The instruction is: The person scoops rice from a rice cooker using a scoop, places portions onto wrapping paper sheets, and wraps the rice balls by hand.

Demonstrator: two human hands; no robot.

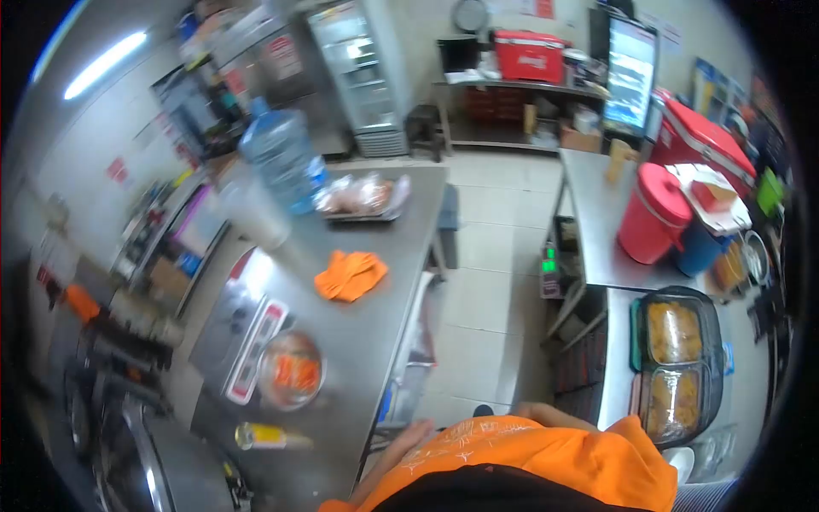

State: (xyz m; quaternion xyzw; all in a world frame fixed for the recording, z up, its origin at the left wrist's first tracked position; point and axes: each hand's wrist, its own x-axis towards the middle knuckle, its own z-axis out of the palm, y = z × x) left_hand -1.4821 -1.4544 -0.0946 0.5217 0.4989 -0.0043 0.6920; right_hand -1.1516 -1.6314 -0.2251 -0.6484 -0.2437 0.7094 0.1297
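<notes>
My left hand (416, 433) is low at the front of my body, beside the edge of the steel table (358, 333). Blur hides its fingers, and I see nothing plainly held in it. Of my right arm only the forearm shows, bent across the orange shirt; the hand itself is hidden by the shirt. On the table, a clear bowl (266, 375) holding orange-red food stands against a white and red kitchen scale (256, 350). A small bottle with a yellow label (260, 436) lies near it. Farther up is a crumpled orange cloth (351, 275).
A tray of plastic-wrapped food (363, 196) and a large blue water jug (280, 154) stand at the table's far end. To the right, another counter carries a red drink cooler (653, 213) and black-rimmed containers of yellow food (674, 333). A tiled aisle (486, 294) runs between.
</notes>
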